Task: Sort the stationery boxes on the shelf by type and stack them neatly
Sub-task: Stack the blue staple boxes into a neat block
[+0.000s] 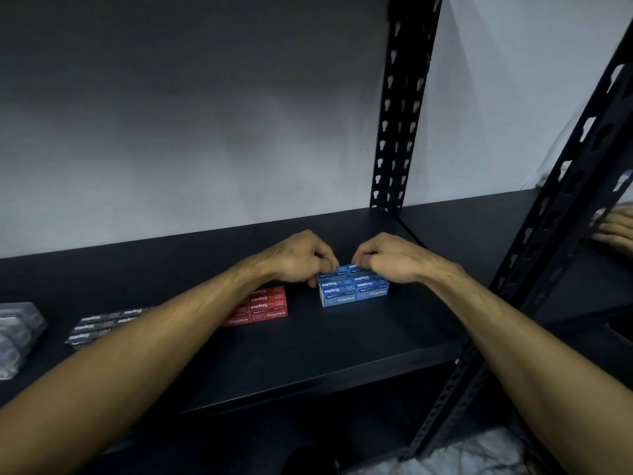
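A dark shelf runs across the view in front of a pale wall, with black slotted uprights rising at its right. Both bare forearms reach in from the lower corners and meet over the blue staple boxes, a tidy block near the middle of the shelf made of small cartons packed side by side, each printed "Staples" in white. The left hand has its fingers curled down onto the block's back left edge, pinching it; the right hand curls its fingers over the back right edge in the same way. Left of the block, well apart, lie the red staple boxes, partly hidden by the left forearm. Further left lie the black staple boxes, and at the far left edge some clear plastic packs.
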The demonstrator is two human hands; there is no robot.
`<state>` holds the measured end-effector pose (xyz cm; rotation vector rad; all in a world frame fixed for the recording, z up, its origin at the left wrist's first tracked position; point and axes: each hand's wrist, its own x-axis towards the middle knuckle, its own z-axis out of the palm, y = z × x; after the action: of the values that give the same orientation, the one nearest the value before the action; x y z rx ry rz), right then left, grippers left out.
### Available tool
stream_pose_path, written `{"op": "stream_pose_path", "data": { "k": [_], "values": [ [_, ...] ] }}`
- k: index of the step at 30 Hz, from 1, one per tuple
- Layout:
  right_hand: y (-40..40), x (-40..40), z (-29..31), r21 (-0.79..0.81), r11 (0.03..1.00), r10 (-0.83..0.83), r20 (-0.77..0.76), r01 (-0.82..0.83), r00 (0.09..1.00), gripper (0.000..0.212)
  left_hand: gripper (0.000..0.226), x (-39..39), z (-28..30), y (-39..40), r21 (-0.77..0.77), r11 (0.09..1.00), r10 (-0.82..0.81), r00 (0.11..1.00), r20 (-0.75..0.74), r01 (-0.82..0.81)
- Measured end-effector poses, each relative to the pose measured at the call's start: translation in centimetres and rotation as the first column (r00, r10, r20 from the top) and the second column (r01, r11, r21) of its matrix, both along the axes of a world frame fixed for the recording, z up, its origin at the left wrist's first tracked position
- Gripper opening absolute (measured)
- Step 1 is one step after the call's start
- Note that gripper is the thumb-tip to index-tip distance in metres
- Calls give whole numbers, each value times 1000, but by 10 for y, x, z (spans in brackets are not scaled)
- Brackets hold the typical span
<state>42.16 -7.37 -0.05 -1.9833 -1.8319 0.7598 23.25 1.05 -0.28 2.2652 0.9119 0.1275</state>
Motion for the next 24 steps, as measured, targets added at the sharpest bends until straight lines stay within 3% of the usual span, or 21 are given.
{"op": "stream_pose_path", "data": {
  "k": [24],
  "values": [
    [-14,-4,3,-8,1000,15,8,-15,1000,22,16,-4,4,-14,-19,1000,-19,1000,-5,19]
  ]
}}
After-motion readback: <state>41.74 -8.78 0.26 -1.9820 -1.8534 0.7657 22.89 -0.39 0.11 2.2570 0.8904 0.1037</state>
